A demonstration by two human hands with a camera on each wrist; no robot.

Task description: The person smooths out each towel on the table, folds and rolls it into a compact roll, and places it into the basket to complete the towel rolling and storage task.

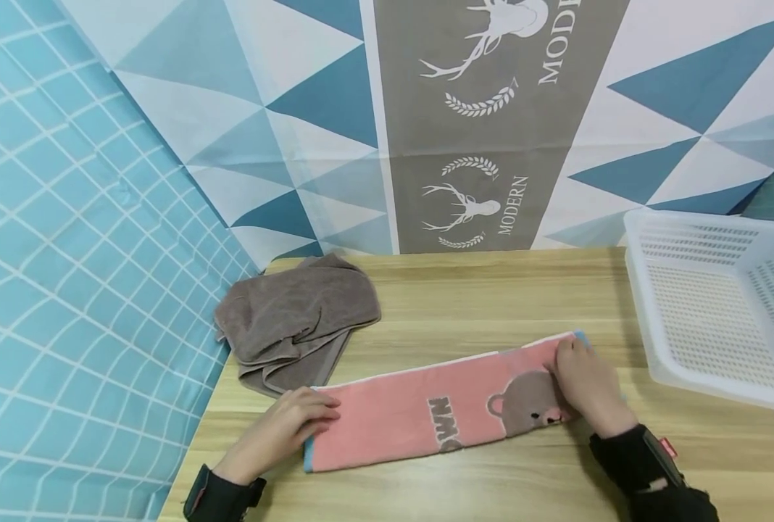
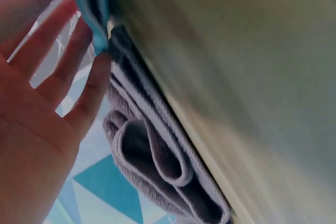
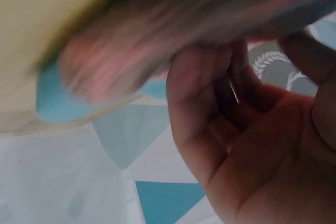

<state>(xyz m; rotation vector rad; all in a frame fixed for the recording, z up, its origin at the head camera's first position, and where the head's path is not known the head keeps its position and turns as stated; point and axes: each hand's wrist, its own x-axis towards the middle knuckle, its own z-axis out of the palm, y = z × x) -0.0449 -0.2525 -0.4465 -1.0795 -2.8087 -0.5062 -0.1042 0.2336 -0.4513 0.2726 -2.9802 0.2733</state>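
Observation:
A pink towel (image 1: 387,413) with a brown bear face, lettering and blue end trim lies folded into a long strip across the table. My left hand (image 1: 289,420) rests on its left end; in the left wrist view the fingers (image 2: 60,61) reach out fairly straight beside the blue trim (image 2: 92,9). At the towel's right end, my right hand (image 1: 585,380) pinches the cloth near the upper corner, partly covering the bear. The right wrist view shows curled fingers (image 3: 197,98) against the blurred towel edge (image 3: 105,66).
A crumpled grey-brown towel (image 1: 302,312) lies at the back left, close behind the pink towel's left end. On the right stands a white plastic basket (image 1: 648,319) with slotted walls. Patterned cloth (image 1: 322,123) hangs behind the wooden table (image 1: 491,290).

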